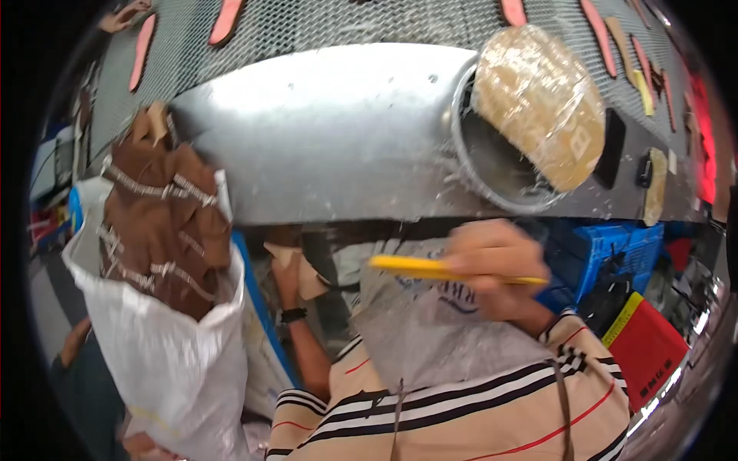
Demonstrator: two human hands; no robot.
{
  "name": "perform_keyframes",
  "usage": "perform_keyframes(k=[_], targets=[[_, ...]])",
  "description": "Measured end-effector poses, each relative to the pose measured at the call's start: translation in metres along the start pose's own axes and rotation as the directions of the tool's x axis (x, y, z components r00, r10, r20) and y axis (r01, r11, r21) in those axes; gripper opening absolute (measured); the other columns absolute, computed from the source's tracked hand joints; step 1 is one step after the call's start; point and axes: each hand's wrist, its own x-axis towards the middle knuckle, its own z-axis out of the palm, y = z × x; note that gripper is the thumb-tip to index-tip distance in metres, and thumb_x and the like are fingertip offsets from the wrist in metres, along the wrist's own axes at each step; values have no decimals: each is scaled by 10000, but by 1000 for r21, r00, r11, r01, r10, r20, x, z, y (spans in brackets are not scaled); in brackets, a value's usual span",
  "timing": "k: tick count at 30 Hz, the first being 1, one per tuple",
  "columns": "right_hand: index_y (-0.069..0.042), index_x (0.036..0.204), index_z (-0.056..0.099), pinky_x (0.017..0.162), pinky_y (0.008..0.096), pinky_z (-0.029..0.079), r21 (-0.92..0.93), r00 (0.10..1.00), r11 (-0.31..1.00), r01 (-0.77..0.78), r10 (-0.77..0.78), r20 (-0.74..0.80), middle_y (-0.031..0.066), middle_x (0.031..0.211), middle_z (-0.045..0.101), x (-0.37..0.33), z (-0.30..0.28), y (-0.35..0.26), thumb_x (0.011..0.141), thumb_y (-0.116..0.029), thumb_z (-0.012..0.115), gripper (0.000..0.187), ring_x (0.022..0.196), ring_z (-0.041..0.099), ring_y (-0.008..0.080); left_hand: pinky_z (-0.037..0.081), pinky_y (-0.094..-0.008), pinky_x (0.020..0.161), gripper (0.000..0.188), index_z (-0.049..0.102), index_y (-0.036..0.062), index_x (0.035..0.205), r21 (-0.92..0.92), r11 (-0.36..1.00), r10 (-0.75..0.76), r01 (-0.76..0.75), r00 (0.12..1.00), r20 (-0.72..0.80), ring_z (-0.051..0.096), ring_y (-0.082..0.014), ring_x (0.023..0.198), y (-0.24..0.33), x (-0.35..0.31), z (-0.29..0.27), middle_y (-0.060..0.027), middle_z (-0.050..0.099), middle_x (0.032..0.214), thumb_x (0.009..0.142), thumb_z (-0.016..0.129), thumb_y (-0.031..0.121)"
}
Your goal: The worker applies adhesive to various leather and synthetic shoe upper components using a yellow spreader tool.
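My right hand point(498, 265) is wrapped round a long, thin yellow tool point(407, 267), held roughly level in front of my grey apron point(415, 338). The tool's exact kind does not show. Below the table edge at the left, my left hand point(287, 275) grips a tan, curved, leather-like piece point(310, 280); its fingers are partly hidden. Beside that arm stands a white woven sack point(173, 361), from which brown pieces point(161, 223) with pale zigzag edging stick out. A round metal pot point(503, 201) sits on the worktop, partly covered by a plastic-wrapped tan board point(542, 107).
Behind the metal worktop point(330, 138) runs a mesh conveyor point(307, 31) carrying pink insoles point(227, 21). A black phone-like slab point(611, 150) lies right of the pot. Blue crates point(615, 253) and a red packet point(649, 349) are at lower right. Another person's hand point(124, 15) reaches in at far left.
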Motion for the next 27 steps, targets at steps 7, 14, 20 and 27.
perform_keyframes(k=[7,14,20,27], targets=[[-6,1051,743,819,326,520,-366,971,923,-123,36,-235,111,1016,740,-10,-88,-24,970,-142,673,174,890,663,214,500,-403,857,204,613,-14,1132,330,826,335,-458,868,366,650,-349,967,188,-158,20,-200,658,999,968,553,93],[-86,963,755,698,349,489,-694,984,720,22,-139,-112,35,826,686,-1,-98,-2,801,-135,807,177,786,570,249,562,-364,761,367,516,-27,1339,-182,972,233,-148,688,687,700,-266,856,285,-113,79,-169,682,1045,1008,573,122],[-123,918,757,752,351,492,-790,992,613,22,-115,-61,-9,788,660,-4,-95,25,758,-135,817,171,795,558,222,577,-283,581,525,426,9,1425,63,952,-175,301,362,916,728,-215,762,340,-66,112,-118,666,975,1031,622,297],[-113,898,763,759,352,469,-743,994,669,-21,-65,-87,-9,779,682,-1,-111,25,748,-121,825,163,791,554,222,560,-261,538,476,456,-7,1359,252,882,-307,399,81,948,707,-176,684,355,-33,137,-118,669,933,1014,648,260]])
